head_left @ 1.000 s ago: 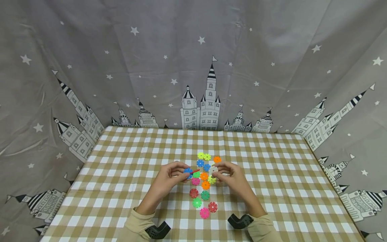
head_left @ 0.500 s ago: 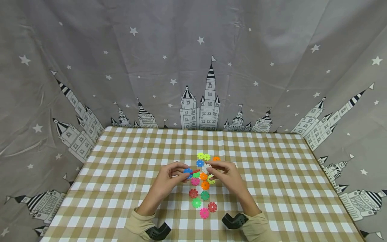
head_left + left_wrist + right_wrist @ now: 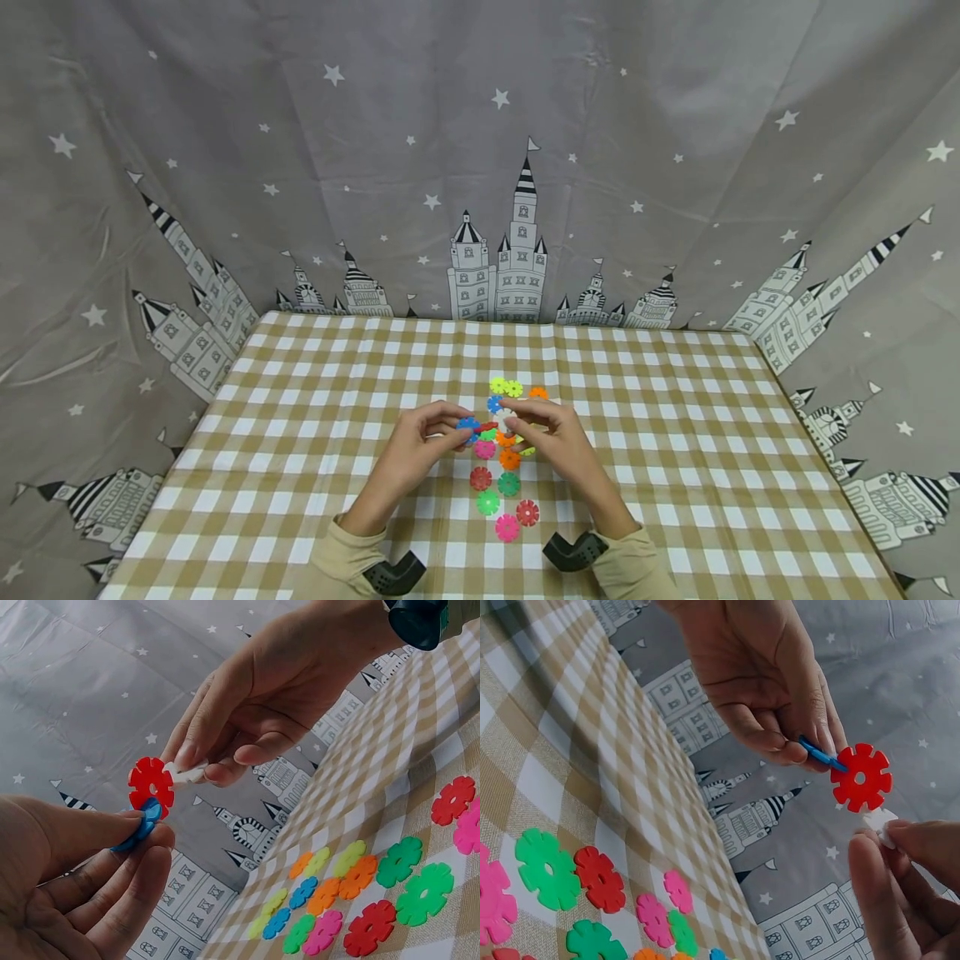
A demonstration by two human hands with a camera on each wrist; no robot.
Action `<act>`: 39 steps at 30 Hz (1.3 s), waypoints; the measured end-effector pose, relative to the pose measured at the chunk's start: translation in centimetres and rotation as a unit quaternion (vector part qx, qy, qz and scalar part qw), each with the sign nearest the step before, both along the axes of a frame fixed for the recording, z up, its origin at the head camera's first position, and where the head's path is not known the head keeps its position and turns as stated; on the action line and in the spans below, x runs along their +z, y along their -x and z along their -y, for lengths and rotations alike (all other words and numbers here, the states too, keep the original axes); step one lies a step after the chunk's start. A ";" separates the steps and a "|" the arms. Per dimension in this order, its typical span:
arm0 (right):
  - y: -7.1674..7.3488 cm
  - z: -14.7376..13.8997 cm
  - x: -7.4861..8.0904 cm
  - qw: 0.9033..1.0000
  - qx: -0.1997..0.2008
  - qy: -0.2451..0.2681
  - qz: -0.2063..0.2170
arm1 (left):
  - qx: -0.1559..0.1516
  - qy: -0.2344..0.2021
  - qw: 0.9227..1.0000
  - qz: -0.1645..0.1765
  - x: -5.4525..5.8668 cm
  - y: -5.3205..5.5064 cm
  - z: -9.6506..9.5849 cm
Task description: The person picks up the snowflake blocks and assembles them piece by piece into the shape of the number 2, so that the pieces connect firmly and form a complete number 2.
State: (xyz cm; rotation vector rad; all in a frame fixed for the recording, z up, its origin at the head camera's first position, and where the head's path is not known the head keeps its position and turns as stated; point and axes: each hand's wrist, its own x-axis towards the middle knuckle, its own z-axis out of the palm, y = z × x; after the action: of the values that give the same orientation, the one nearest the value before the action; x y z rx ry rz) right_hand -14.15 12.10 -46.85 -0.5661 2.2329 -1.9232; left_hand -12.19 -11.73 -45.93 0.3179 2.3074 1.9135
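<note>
My left hand [image 3: 420,435] pinches a blue notched plastic disc [image 3: 467,427] between thumb and fingers, above the table. Slotted into its edge at an angle is a red disc [image 3: 149,782], seen nearly face-on in both wrist views. From the other side my right hand [image 3: 561,432] pinches a white notched disc [image 3: 882,822] by thumb and fingertips. The white disc's edge meets the red disc's rim on the side away from the blue one. My right fingertips partly cover the white disc.
Beneath the hands, loose notched discs lie on the checked tablecloth [image 3: 300,467], among them a pink disc [image 3: 507,527], a dark green disc [image 3: 508,483] and a yellow disc [image 3: 513,389]. A grey curtain [image 3: 375,167] with castles hangs behind.
My right hand has moved left with the white disc, bringing it from a gap away up against the red disc. My left hand has stayed nearly in place.
</note>
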 end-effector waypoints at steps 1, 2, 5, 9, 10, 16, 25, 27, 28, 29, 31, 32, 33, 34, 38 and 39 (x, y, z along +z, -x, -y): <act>0.0 0.0 0.0 1.000 -0.004 0.002 -0.003 | 0.004 0.001 1.000 0.000 0.0 0.0 0.0; 0.0 0.1 -0.1 1.000 -0.008 0.003 -0.004 | 0.007 0.003 1.000 0.001 0.0 0.0 -0.1; 0.0 0.1 -0.1 1.000 -0.019 0.005 -0.008 | 0.012 0.002 1.000 0.002 0.1 -0.1 -0.1; -0.2 0.0 -0.1 1.000 -0.027 0.010 -0.009 | 0.015 0.000 1.000 0.001 0.1 -0.1 -0.1; -0.2 0.0 0.0 0.999 -0.029 0.012 -0.010 | 0.016 -0.001 1.000 0.000 0.1 -0.1 -0.1; -0.2 -0.2 0.0 0.999 -0.029 0.021 -0.012 | 0.017 -0.003 1.000 -0.001 0.1 -0.1 0.0; -0.3 -0.2 0.0 0.999 -0.020 0.020 -0.019 | 0.019 0.019 1.000 -0.012 0.2 -0.2 0.0; -0.3 -0.2 0.0 0.999 -0.019 0.019 -0.022 | 0.022 0.026 0.999 -0.013 0.3 -0.2 0.0; -0.3 -0.2 -0.1 0.999 -0.019 0.018 -0.024 | 0.023 0.027 0.999 -0.014 0.3 -0.2 0.0; -0.3 -0.2 -0.1 0.999 -0.020 0.017 -0.024 | 0.023 0.027 0.999 -0.013 0.3 -0.2 -0.1; -0.3 -0.2 -0.2 0.999 -0.024 0.013 -0.025 | 0.024 0.027 0.999 -0.011 0.3 -0.2 -0.1; -0.3 -0.2 -0.2 0.999 -0.027 0.010 -0.025 | 0.025 0.026 0.999 -0.010 0.3 -0.2 -0.1; -0.3 -0.2 -0.2 0.999 -0.029 0.008 -0.024 | 0.025 0.025 0.999 -0.009 0.3 -0.2 -0.1; -0.3 -0.2 -0.2 0.999 -0.030 0.005 -0.024 | 0.025 0.024 0.999 -0.008 0.3 -0.2 -0.1; -0.3 0.0 -0.2 0.999 -0.036 -0.002 -0.015 | 0.021 0.020 1.000 -0.011 0.2 -0.2 0.0; -0.3 0.0 -0.3 0.999 -0.038 -0.001 -0.014 | 0.019 0.019 1.000 -0.014 0.2 -0.2 0.0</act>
State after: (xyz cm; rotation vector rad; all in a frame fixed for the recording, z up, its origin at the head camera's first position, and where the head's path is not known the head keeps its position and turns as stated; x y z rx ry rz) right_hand -13.88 12.10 -47.11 -0.5179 2.3054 -1.9601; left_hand -12.00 -11.77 -45.75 0.3005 2.3820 1.8911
